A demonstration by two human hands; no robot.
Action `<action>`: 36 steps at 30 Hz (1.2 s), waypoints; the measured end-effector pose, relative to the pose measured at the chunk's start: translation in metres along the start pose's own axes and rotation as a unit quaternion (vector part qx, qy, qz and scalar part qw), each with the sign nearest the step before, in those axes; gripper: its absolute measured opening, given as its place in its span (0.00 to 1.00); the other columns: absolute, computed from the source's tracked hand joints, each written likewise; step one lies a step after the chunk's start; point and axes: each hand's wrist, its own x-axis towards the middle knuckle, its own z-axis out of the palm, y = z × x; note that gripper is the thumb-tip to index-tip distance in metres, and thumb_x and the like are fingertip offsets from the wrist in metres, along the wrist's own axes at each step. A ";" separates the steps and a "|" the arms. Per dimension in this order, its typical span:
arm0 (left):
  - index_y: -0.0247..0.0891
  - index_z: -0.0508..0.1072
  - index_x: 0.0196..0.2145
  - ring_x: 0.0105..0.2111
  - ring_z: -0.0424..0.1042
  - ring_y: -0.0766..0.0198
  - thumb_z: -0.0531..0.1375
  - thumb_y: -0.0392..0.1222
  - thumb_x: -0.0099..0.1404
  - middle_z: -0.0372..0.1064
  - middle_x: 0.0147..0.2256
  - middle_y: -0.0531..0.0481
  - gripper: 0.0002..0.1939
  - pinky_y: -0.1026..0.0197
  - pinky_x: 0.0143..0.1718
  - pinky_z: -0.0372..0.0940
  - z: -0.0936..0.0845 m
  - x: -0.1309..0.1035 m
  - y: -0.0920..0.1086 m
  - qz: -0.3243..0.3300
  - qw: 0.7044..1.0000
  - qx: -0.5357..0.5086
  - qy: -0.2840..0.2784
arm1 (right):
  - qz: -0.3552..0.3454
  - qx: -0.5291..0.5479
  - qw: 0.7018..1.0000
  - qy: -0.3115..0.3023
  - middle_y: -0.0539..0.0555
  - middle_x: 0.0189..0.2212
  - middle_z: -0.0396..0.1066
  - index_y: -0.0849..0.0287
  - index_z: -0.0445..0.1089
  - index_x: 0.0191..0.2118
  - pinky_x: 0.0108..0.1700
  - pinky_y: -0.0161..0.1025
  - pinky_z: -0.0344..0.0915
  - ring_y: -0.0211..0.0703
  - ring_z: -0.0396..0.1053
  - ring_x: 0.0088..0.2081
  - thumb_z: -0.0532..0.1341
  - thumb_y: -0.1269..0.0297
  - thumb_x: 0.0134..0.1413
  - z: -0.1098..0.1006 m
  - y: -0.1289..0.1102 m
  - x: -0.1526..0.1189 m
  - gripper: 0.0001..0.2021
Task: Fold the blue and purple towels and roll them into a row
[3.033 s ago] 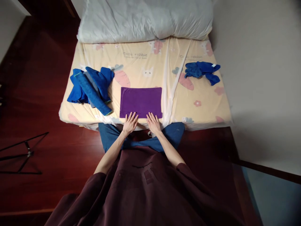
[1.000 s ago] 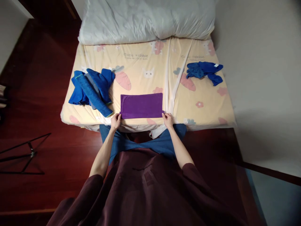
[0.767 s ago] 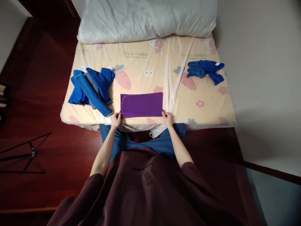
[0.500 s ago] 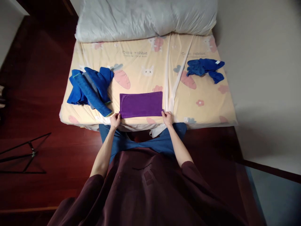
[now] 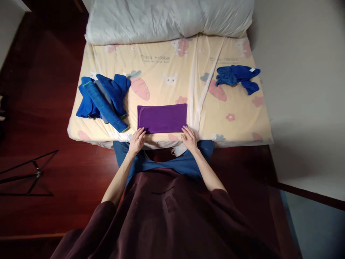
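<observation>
A purple towel (image 5: 162, 118), folded into a flat rectangle, lies near the front edge of the bed. My left hand (image 5: 138, 139) rests its outstretched fingertips on the towel's near left corner. At the near right corner, the fingertips of my right hand (image 5: 189, 138) touch the cloth, fingers spread. Neither hand grips the fabric. To the left is a loose pile of blue towels (image 5: 102, 100), with a rolled-looking one slanting across the top. A crumpled blue cloth (image 5: 237, 76) with a white tag lies farther off on the right.
The bed (image 5: 172, 90) has a yellow rabbit-and-carrot sheet. A pale, bulky quilt (image 5: 167, 19) spans its far end. White straps (image 5: 196, 90) run down the sheet right of the towel. A black tripod leg set (image 5: 36, 174) stands on the floor at left; a wall (image 5: 304, 108) rises at right.
Both hands have let go of the towel's near corners and moved slightly inward, their fingers now stretched out on its near edge. The towel stays in place.
</observation>
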 end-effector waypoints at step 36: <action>0.38 0.78 0.55 0.64 0.69 0.51 0.54 0.32 0.61 0.74 0.59 0.40 0.26 0.39 0.67 0.64 0.006 -0.016 -0.033 -0.030 0.988 -0.147 0.032 | 0.018 0.100 0.995 0.006 0.57 0.56 0.77 0.55 0.79 0.56 0.66 0.55 0.68 0.52 0.71 0.59 0.58 0.77 0.53 0.007 0.034 -0.013 0.26</action>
